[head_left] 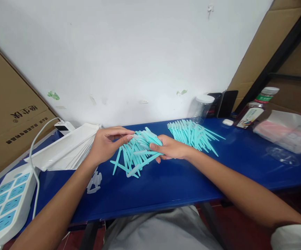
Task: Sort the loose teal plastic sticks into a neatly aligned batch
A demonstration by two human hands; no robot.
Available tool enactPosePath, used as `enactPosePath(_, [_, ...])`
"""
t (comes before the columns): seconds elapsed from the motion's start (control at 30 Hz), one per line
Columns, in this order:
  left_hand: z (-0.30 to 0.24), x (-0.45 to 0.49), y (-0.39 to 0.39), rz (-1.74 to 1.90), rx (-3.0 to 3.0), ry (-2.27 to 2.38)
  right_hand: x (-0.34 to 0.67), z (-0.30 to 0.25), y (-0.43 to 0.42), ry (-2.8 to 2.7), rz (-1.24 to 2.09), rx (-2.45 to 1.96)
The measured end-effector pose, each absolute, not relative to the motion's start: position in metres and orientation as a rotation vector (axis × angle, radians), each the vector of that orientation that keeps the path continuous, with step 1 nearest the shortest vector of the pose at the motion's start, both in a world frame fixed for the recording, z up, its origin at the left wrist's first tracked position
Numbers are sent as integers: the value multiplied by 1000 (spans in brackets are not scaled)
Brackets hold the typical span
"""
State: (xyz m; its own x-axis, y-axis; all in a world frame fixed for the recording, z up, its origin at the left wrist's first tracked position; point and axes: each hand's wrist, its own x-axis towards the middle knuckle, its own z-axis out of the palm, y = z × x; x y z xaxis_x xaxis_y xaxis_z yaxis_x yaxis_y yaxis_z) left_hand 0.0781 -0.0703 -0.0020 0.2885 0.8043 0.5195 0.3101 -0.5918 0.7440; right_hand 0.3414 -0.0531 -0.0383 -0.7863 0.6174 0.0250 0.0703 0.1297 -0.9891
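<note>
My right hand (170,147) is closed around a bundle of teal eyebrow razors (146,139), their pale covered ends fanning out to the left. At the left side of that bundle, the thumb and index finger of my left hand (111,142) pinch the end of a razor; the fingertips partly hide it. Below both hands lies a loose pile of the same razors (129,158), pointing in mixed directions. Another heap of razors (192,135) rests to the right, behind my right forearm. Several clear plastic caps (95,182) lie by my left forearm.
White packaging sleeves (64,149) and a power strip (7,201) with a white cable are at left. Along the right stand a clear jar (201,107), a dark phone (227,104), a labelled bottle (254,109) and a pink pack (281,132). A white wall (140,62) backs the blue table (166,189).
</note>
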Motion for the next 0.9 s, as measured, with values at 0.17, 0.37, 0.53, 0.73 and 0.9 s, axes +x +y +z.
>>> enactPosePath(0.17, [-4,81,-70,1252,2114,977,341,-39,-53,-2001,1737,-623])
enactPosePath(0.37, [-10,83,-71,1247,2045,1016,340,-35,-55,-2008,1732,-638])
enactPosePath(0.53, [-12,85,-72,1264,1944,1030,340,-34,-55,-2031,1681,-662])
enactPosePath(0.73, [-14,85,-71,1312,1975,1044,340,-38,-55,-2047,1624,-674])
enactPosePath(0.9, [-17,86,-71,1317,1959,1029,339,-39,-55,-2041,1508,-697])
